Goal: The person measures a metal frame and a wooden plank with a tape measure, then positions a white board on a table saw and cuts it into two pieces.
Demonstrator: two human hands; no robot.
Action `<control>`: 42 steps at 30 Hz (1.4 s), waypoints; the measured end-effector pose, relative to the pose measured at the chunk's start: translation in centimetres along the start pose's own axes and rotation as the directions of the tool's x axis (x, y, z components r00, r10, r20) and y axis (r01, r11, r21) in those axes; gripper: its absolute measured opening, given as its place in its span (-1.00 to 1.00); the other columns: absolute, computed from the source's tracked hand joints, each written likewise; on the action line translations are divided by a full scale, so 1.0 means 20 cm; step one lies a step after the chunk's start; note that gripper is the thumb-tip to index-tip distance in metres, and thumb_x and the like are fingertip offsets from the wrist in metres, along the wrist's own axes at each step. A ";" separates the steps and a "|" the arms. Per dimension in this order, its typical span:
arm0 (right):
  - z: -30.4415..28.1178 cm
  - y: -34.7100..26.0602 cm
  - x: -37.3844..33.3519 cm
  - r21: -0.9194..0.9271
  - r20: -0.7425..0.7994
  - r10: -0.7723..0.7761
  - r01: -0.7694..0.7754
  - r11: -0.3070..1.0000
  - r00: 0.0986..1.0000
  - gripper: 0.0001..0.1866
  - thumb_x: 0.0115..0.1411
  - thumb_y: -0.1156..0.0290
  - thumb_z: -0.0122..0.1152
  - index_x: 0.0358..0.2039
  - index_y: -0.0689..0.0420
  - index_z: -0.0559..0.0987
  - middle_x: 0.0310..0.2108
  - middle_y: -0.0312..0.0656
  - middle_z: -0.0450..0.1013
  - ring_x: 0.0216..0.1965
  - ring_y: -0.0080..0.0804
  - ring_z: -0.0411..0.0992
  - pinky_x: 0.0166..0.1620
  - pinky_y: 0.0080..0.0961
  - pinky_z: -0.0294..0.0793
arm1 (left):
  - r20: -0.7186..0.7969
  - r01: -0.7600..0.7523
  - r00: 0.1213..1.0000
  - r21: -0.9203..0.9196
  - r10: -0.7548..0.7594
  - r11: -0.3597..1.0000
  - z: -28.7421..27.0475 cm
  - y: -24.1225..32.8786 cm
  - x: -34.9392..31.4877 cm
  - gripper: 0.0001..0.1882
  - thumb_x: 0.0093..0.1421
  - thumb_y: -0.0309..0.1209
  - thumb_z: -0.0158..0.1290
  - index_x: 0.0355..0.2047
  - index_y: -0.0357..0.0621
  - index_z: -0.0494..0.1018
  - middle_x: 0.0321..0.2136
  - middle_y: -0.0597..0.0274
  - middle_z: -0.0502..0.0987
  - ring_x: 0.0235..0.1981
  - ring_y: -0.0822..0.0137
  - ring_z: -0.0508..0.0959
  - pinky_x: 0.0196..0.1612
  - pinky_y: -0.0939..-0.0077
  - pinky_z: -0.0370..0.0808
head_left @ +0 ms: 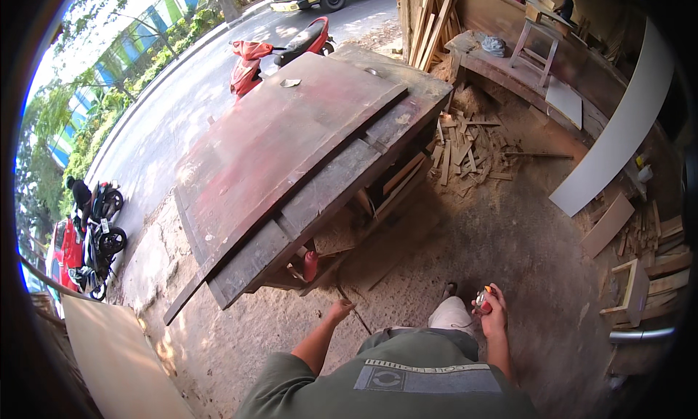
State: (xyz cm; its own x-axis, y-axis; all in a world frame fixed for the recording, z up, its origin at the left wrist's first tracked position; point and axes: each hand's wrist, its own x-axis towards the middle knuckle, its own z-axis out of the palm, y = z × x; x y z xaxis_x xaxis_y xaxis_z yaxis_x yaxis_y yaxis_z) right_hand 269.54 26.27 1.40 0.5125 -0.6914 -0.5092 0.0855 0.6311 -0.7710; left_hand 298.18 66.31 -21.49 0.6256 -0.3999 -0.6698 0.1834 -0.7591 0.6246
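Note:
My right hand [496, 313] is closed around a small, rounded red and silver tape measure [482, 302] with an orange part on top, held beside my right leg. My left hand [339, 311] hangs low near the front edge of a large worn worktable [291, 157], its fingers curled together. A thin dark cord or rod [360, 321] runs past those fingers; whether they grip it I cannot tell. On the shelf under the tabletop, just above my left hand, stands a red bottle [311, 266].
Wood offcuts [462, 153] lie heaped beyond the table's right end. A long white panel [618, 135] leans against a bench [502, 66] at the right. A pale board [120, 353] rests at the lower left. A red scooter [247, 66] and a parked motorcycle [102, 230] stand along the road.

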 end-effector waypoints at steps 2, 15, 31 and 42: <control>0.06 -0.06 0.30 0.019 0.038 0.025 -0.026 0.999 0.999 -0.54 0.18 0.37 0.23 0.09 -0.02 0.37 -0.20 -0.12 0.49 -0.35 -0.14 0.55 -0.45 -0.25 0.51 | -0.003 0.022 1.000 -0.174 -0.023 0.985 0.12 0.24 0.03 -0.42 0.21 -0.12 0.17 0.04 -0.41 0.46 -0.18 0.01 0.60 -0.28 0.30 0.61 -0.19 0.41 0.52; 1.20 -0.86 2.45 -0.629 0.537 -0.226 0.565 0.535 0.812 -0.03 -0.05 0.29 0.47 0.30 0.34 0.17 0.04 0.09 0.38 -0.03 -0.09 0.45 0.02 -0.26 0.45 | -0.378 -0.114 0.917 -0.546 -0.123 0.830 0.26 1.21 0.40 -0.49 0.23 -0.23 0.19 0.04 -0.39 0.44 -0.15 0.05 0.60 -0.17 0.33 0.58 -0.11 0.44 0.52; 2.52 -0.98 3.40 -0.688 0.721 -0.158 0.672 -0.273 0.675 -0.04 -0.06 0.40 0.44 0.34 0.08 0.16 0.12 0.06 0.22 0.12 0.17 0.24 0.16 -0.06 0.33 | -0.436 -0.127 0.885 -0.565 -0.165 0.816 -0.37 1.80 0.68 -0.55 0.24 -0.19 0.17 0.00 -0.28 0.50 -0.34 0.22 0.63 -0.49 0.50 0.53 -0.41 0.56 0.49; 2.72 -0.98 3.49 -0.370 0.899 -0.041 0.706 -0.604 0.437 -0.11 0.04 -0.02 0.36 0.30 0.04 0.23 0.25 -0.02 0.17 0.30 0.07 0.09 0.32 0.29 -0.05 | -0.544 -0.392 0.808 -0.783 -0.227 0.482 -0.83 2.22 0.80 -0.66 0.34 -0.25 0.06 -0.05 -0.28 0.48 -0.35 0.15 0.63 -0.59 0.55 0.49 -0.52 0.71 0.37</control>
State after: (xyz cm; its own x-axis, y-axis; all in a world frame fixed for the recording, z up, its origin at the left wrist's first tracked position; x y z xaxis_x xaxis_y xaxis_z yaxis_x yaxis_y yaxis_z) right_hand 350.23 -15.24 1.76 0.9881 -0.0117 0.1531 -0.0063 -0.9993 -0.0357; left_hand 328.79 34.68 2.23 0.8761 0.1290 -0.4645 0.4373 0.1929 0.8784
